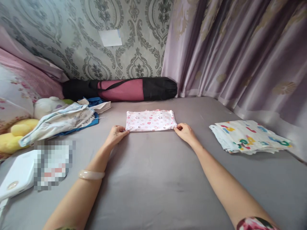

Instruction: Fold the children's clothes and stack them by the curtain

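A white cloth with a small pink print [150,121] lies folded into a flat rectangle on the grey sheet [153,179]. Its near left corner is pinched by my left hand [117,134], thumb and fingertips together. At the near right corner, my right hand [185,132] grips the edge of the same cloth in a like way. A bit of pinkish fabric shows along the far edge. A pale bangle [91,174] circles my left wrist.
Folded cloths with coloured figures [250,135] are stacked at right. Loose clothes [64,118], a yellow plush toy [19,134] and a white device with a cable [19,172] lie at left. Behind, a black and pink rolled bag [121,89] rests along the wall.
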Motion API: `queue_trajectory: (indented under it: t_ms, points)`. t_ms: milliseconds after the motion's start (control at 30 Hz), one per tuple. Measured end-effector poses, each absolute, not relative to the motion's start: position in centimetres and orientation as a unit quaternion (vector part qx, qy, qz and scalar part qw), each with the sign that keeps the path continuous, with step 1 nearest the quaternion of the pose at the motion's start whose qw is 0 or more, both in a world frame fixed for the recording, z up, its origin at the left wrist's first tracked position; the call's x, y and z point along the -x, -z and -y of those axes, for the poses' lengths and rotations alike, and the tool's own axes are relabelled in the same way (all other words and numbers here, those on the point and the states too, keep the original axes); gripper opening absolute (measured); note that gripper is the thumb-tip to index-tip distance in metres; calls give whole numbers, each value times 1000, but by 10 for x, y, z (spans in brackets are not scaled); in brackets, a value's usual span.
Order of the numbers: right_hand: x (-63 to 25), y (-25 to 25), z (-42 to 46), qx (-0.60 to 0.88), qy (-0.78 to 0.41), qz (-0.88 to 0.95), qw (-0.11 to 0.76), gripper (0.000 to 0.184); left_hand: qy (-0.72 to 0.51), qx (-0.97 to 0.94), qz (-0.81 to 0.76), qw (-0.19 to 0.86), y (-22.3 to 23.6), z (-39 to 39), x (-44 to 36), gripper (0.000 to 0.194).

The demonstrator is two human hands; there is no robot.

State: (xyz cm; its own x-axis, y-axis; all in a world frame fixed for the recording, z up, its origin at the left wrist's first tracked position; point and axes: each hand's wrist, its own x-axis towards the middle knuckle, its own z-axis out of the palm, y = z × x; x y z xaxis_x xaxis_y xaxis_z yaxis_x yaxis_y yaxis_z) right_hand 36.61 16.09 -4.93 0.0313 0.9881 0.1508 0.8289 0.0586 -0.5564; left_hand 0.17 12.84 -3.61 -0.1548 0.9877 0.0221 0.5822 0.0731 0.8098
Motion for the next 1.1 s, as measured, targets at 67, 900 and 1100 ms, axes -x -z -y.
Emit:
queue_trajectory:
  t_ms: [67,900,1100]
  points:
    - [-366,48,-162,672,-148,679,255,11,-352,-582,-683,266,35,-129,-3,40]
    - [-344,9,-173,645,-63,740,181,33,-329,-598,-719,132,21,-160,-25,33]
    - [-261,17,-192,542,-66,830,119,52,-321,-714,-619,61,32,-198,-92,33]
